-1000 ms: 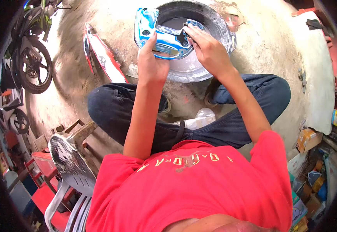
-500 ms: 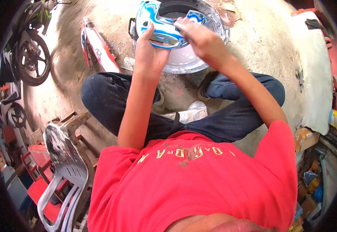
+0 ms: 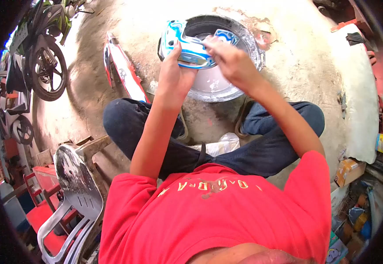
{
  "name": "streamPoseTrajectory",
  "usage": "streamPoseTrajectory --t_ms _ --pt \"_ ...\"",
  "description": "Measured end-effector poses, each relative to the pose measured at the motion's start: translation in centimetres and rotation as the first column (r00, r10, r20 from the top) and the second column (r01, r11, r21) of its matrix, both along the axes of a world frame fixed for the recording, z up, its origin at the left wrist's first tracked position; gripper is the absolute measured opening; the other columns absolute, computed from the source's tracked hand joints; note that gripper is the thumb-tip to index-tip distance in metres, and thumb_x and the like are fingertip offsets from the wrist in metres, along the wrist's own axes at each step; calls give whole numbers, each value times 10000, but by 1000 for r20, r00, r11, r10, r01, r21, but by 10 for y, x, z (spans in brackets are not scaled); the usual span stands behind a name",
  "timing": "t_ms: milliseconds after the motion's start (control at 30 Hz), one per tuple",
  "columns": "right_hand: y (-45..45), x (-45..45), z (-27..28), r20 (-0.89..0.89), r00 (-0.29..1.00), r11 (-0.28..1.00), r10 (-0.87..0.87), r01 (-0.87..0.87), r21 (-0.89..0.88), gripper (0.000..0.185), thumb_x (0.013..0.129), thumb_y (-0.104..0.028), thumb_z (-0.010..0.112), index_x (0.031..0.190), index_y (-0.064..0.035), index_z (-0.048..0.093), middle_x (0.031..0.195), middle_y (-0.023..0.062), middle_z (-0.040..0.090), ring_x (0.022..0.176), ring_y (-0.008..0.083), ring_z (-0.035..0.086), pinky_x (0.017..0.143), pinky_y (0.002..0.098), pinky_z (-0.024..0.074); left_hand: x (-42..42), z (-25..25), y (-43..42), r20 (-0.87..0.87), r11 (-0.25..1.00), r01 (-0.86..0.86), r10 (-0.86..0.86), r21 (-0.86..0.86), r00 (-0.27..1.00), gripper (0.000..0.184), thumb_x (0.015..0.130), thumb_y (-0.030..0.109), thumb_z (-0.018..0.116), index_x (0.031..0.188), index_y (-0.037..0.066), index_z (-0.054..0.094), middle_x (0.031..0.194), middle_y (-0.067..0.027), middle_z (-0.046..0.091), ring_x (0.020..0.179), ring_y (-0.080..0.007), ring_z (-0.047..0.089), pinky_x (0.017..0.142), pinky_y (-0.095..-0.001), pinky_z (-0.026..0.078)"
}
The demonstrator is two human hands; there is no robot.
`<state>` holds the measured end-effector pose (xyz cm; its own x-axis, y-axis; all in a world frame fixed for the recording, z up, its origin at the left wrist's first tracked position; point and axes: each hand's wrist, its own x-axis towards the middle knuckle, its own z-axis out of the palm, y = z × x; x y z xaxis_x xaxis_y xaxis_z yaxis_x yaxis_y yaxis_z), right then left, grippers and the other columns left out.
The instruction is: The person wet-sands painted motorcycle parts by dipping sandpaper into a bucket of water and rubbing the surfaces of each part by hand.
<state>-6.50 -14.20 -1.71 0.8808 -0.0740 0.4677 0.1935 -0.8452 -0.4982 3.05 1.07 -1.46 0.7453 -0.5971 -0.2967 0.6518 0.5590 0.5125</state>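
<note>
A glossy panel (image 3: 191,51) with a blue, white and silver swirl pattern, shaped like a curved U, is held over a round basin (image 3: 249,40) of cloudy liquid. My left hand (image 3: 176,77) grips its near left part, the thumb on top and the fingers underneath. Slightly blurred, my right hand (image 3: 233,64) is closed, with its fingertips against the panel's right part. Whatever may be under those fingertips is hidden. The basin stands on the floor beyond my feet.
A red and white fairing piece (image 3: 127,75) lies on the floor left of the basin. A motorcycle wheel (image 3: 46,68) stands at far left, with a grey plastic chair (image 3: 75,189) nearer. A long pale sheet (image 3: 356,97) and a cardboard box (image 3: 348,171) are at right.
The whole scene sits lower and slightly to the right in view, as the camera has tilted. My left hand keeps its grip; my right hand has shifted slightly along the panel.
</note>
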Motion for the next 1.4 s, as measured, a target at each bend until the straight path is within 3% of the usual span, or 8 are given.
streamPoseTrajectory --t_ms 300,433,633,833,933,1167,1300,1400 --pt "-31 8 -35 29 994 993 -109 110 -53 344 968 -143 573 1291 -48 645 1312 187 651 1231 321 619 1027 411 508 3 -29 10 22 994 109 -109 10 994 362 1060 233 532 1366 40 512 1350 -149 601 1265 -289 575 1076 -520 451" --pt "12 -13 -38 59 993 981 102 -90 -170 400 917 -94 630 1313 -33 627 1354 178 634 1244 309 621 1044 413 498 11 -52 6 -5 992 126 -126 20 992 367 1056 214 526 1391 67 506 1337 -114 610 1215 -264 612 1049 -473 486" --pt "-51 0 -84 52 962 936 -267 272 -223 398 956 -104 565 1341 -6 596 1358 169 632 1240 320 611 1066 433 477 15 -87 -3 6 991 105 -106 77 994 382 1014 185 594 1363 40 529 1317 -117 620 1201 -281 623 1010 -496 514" --pt "-17 -27 -83 56 996 954 68 -49 -294 372 970 -96 551 1331 -22 603 1313 186 656 1190 326 645 1062 424 490 14 -106 0 -8 987 121 -121 104 993 397 1005 167 601 1373 42 520 1327 -125 619 1212 -293 620 1018 -513 508" --pt "-60 -23 -90 -45 955 939 -292 278 -201 410 956 -49 543 1364 -29 583 1368 192 617 1273 332 599 1100 430 465 3 -96 -1 0 984 150 -151 95 989 394 1004 154 596 1372 35 517 1323 -129 626 1197 -300 633 1017 -518 514" --pt "0 -47 -90 30 997 968 66 -57 -246 416 929 -80 553 1337 -4 583 1313 204 646 1161 347 649 1001 426 523 0 -119 7 -14 984 169 -168 61 986 406 1001 159 602 1379 37 516 1312 -130 634 1191 -296 638 1009 -514 520" --pt "-45 -36 -93 -50 962 948 -268 254 -194 414 938 -38 554 1351 -13 585 1357 183 628 1295 329 585 1107 453 451 -9 -108 9 -2 983 178 -178 45 984 402 1007 178 602 1375 42 520 1306 -133 640 1191 -295 639 1018 -513 513" --pt "-16 -42 -96 49 999 952 -23 37 -304 395 939 -96 572 1322 -2 601 1319 188 649 1238 325 624 1057 445 490 -7 -110 9 -9 981 194 -194 12 981 408 1011 189 599 1383 44 513 1323 -135 632 1203 -296 632 1031 -514 503"
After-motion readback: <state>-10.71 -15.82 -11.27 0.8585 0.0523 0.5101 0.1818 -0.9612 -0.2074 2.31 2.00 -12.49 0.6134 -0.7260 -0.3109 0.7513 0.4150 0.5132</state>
